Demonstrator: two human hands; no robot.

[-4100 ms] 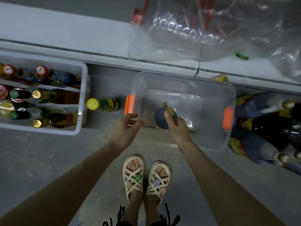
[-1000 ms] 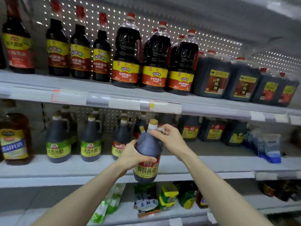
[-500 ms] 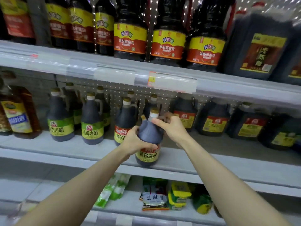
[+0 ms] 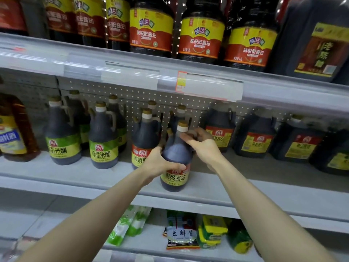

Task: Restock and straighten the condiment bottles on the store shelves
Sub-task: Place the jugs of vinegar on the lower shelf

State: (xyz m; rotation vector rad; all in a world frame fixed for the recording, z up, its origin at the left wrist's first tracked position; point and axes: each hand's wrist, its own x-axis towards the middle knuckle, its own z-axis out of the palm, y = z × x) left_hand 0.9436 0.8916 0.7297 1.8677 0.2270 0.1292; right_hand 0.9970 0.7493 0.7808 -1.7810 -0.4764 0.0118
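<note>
Since four seconds back the dark soy bottle [image 4: 176, 161] has come up out of the clear bin on the floor; a second ago it hung in front of the shelf lip, and now it stands upright with its base at the front of the middle shelf [image 4: 245, 190]; whether its full weight is down I cannot tell.

Both hands are clamped on it. The left hand [image 4: 160, 163] grips the belly from nine o'clock, thumb laid across the front just above the yellow label, fingers wrapped round the far side out of sight. The right hand [image 4: 202, 144] comes in from three o'clock, fingers curled at the neck just under the white collar; the bottle's handle is hidden behind them, so the exact hold there is unclear.

Just beside the held bottle at nine o'clock stands a matching red-label bottle [image 4: 143, 140], partly covered by the left hand; further toward nine o'clock are two green-label bottles [image 4: 103, 137], with more rows behind them against the pegboard [image 4: 132, 93], and an amber bottle [image 4: 15, 133] at the frame's edge. At three o'clock sit squat dark jugs [image 4: 219, 129] with red and yellow labels. At twelve o'clock the upper shelf carries large bottles [image 4: 151, 29] with yellow and red labels; at six o'clock, on the lower shelf, lie green and yellow packets [image 4: 179, 233].
</note>
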